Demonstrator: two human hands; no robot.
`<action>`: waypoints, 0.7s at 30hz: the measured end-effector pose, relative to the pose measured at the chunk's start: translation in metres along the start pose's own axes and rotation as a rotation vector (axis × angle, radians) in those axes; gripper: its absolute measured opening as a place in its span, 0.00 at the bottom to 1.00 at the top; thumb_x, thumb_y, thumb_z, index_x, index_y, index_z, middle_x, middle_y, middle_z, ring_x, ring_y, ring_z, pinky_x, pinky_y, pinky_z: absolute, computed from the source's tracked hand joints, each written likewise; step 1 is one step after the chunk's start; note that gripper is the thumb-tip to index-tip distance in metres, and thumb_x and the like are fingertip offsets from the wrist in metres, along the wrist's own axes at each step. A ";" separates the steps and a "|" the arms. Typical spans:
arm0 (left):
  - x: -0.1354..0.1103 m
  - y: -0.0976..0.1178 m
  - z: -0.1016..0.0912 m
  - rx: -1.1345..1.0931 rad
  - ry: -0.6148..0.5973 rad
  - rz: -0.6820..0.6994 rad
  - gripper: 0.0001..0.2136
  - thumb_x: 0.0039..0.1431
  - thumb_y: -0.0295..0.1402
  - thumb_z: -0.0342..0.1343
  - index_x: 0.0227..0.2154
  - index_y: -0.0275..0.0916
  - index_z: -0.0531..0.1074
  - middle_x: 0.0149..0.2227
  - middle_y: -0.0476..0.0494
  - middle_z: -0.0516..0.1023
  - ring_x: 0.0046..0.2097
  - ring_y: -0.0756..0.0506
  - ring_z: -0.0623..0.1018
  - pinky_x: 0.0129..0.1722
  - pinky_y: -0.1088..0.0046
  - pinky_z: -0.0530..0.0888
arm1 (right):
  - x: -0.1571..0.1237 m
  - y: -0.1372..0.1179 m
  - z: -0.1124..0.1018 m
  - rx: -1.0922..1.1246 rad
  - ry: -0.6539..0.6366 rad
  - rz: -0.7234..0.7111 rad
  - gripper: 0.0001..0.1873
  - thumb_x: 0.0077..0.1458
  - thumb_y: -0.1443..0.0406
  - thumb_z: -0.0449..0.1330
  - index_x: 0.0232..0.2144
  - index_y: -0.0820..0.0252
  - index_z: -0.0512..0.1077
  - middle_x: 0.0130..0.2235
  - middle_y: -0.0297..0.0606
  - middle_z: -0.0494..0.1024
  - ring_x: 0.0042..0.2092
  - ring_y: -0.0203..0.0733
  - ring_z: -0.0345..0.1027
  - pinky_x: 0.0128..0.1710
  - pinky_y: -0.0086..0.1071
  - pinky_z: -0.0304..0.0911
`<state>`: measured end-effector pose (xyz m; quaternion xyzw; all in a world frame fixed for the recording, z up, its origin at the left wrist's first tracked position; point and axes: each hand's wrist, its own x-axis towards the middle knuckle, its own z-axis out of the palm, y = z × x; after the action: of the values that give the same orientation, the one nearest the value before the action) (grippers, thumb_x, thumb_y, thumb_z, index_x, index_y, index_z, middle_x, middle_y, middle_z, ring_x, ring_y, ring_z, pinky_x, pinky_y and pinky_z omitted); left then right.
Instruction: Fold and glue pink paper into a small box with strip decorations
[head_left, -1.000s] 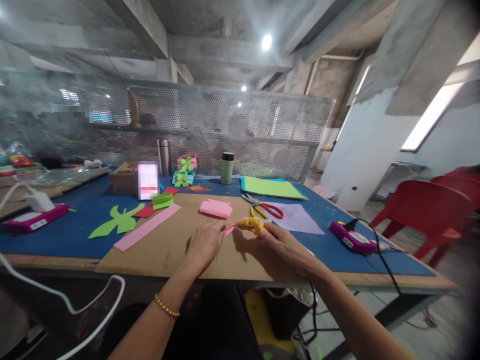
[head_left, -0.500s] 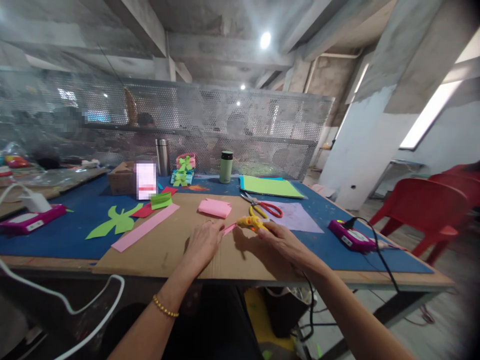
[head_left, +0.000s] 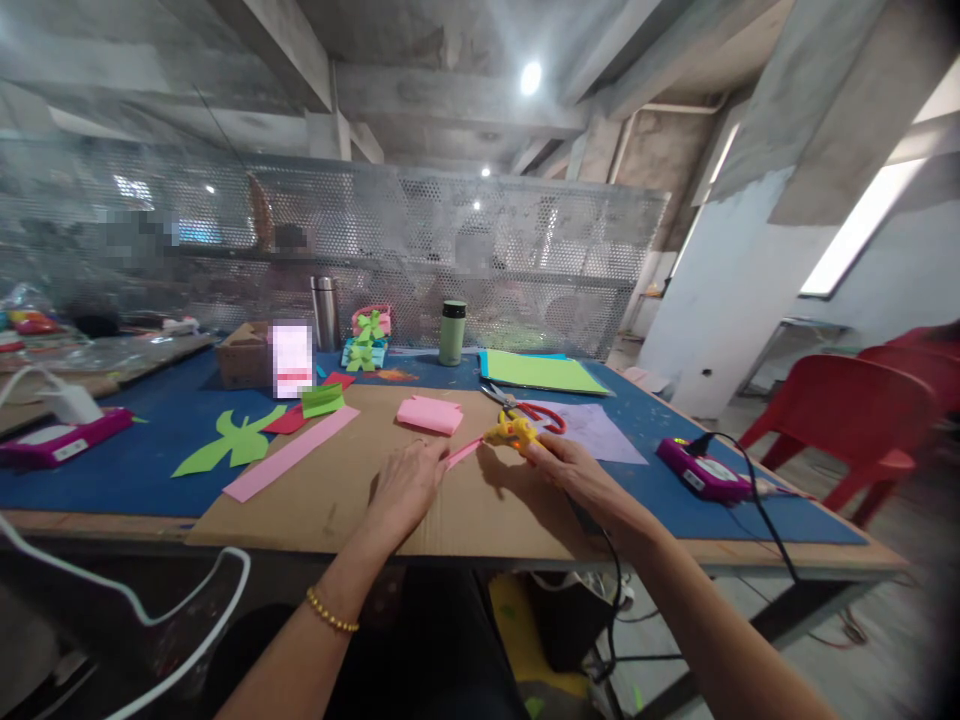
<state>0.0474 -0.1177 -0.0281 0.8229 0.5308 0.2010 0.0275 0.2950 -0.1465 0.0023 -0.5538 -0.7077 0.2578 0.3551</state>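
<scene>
My left hand (head_left: 409,483) rests fingers-down on the brown cardboard sheet (head_left: 330,500), pressing the near end of a narrow pink paper strip (head_left: 463,452). Its fingers lie fairly flat and slightly curled. My right hand (head_left: 571,465) is closed round a small yellow glue gun (head_left: 513,433) with a black cord running off the table edge. The gun's tip sits at the far end of the pink strip. A folded pink paper piece (head_left: 430,415) lies just beyond my hands.
Red-handled scissors (head_left: 536,412), a lilac sheet (head_left: 596,432) and green sheets (head_left: 541,374) lie to the right. A long pink strip (head_left: 292,453), green cut-out (head_left: 225,445), two flasks (head_left: 452,333) and a box (head_left: 244,356) sit left and back. Magenta devices (head_left: 701,471) flank the blue mat. Red chairs (head_left: 847,420) stand right.
My right hand has slid the glue gun a little farther away and to the right along the pink strip. My left hand has stayed in place.
</scene>
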 end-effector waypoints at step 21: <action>0.000 0.000 0.001 -0.004 0.003 0.002 0.11 0.69 0.37 0.47 0.47 0.44 0.72 0.42 0.41 0.79 0.46 0.41 0.78 0.42 0.69 0.69 | 0.007 0.014 0.000 0.030 0.082 0.065 0.29 0.56 0.40 0.53 0.29 0.60 0.70 0.23 0.31 0.63 0.26 0.35 0.56 0.24 0.30 0.49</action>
<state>0.0478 -0.1170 -0.0289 0.8229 0.5297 0.2033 0.0283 0.3027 -0.1364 -0.0069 -0.5810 -0.6703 0.2569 0.3835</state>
